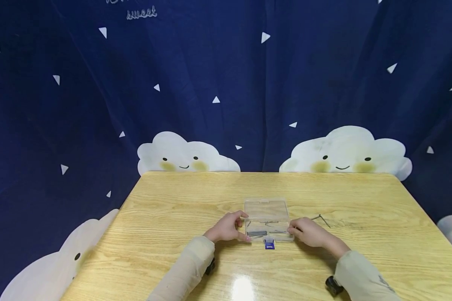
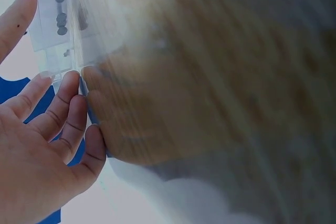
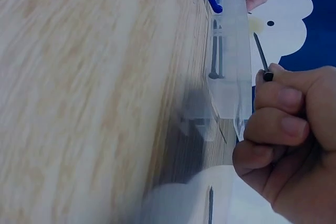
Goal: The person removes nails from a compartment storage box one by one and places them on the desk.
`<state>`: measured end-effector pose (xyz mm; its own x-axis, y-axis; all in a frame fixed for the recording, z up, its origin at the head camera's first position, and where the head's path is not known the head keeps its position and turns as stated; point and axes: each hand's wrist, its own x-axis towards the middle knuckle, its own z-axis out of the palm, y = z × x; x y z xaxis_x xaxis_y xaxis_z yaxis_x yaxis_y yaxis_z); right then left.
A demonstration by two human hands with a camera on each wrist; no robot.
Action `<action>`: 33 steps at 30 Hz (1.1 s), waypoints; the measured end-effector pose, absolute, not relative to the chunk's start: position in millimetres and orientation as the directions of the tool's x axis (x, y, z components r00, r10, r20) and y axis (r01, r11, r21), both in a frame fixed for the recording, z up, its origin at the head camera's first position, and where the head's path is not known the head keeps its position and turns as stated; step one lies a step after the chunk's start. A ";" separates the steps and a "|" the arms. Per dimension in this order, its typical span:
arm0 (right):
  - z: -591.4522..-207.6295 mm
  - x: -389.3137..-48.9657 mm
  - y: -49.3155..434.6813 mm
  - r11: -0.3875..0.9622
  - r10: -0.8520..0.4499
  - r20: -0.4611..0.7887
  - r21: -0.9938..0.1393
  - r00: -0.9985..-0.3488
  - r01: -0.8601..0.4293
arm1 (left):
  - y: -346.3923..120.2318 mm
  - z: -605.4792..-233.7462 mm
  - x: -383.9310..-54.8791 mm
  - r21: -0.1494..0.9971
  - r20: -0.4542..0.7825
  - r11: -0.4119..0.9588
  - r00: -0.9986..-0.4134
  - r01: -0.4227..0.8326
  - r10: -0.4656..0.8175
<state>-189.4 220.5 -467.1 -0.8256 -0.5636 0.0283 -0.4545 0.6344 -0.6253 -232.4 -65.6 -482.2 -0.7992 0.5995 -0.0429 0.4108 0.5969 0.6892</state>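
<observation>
While the left hand [image 1: 229, 227] spreads thumb and fingers wide at the left end of an open clear plastic box [image 1: 266, 207], the head view shows nails [image 1: 257, 233] inside. From the left wrist, fingertips [image 2: 71, 81] touch its edge. From the right wrist, the right hand [image 3: 294, 124] pinches one nail [image 3: 261, 51] above the box.

Decent gap to come in over the table [image 1: 286, 271] between the sleeves [image 1: 186, 267], just the blue latch [image 1: 269, 244] poking out front. Left hand [image 1: 229, 227] and right hand [image 1: 309, 231] block the clear box's [image 1: 284, 239] sides; loose nails [image 1: 324, 220] litter the far right.
</observation>
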 end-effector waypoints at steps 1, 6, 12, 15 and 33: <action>-466.8 -189.1 221.5 0.633 -0.563 0.025 -0.629 -0.826 -0.451 | -65.6 -482.2 -232.4 0.692 -0.045 0.596 -0.799 0.408 0.600; -467.4 -188.8 228.1 0.631 -0.553 0.013 -0.646 -0.833 -0.429 | -65.9 -481.6 -231.9 0.696 -0.054 0.598 -0.801 0.398 0.596; -469.2 -188.3 236.7 0.632 -0.535 0.014 -0.657 -0.845 -0.411 | -66.2 -482.3 -231.8 0.700 -0.048 0.592 -0.800 0.400 0.598; -467.5 -187.4 240.1 0.620 -0.532 0.018 -0.672 -0.846 -0.404 | -66.3 -482.4 -231.9 0.696 -0.047 0.594 -0.800 0.403 0.598; -468.3 -186.7 263.2 0.643 -0.476 0.011 -0.679 -0.880 -0.356 | -66.9 -483.1 -232.5 0.707 -0.045 0.584 -0.798 0.400 0.601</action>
<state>-186.7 263.2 -468.3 -0.8796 -0.4756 0.0109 -0.3558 0.6425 -0.6787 -232.5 -66.9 -483.1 -0.7980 0.6009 -0.0450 0.3997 0.5837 0.7068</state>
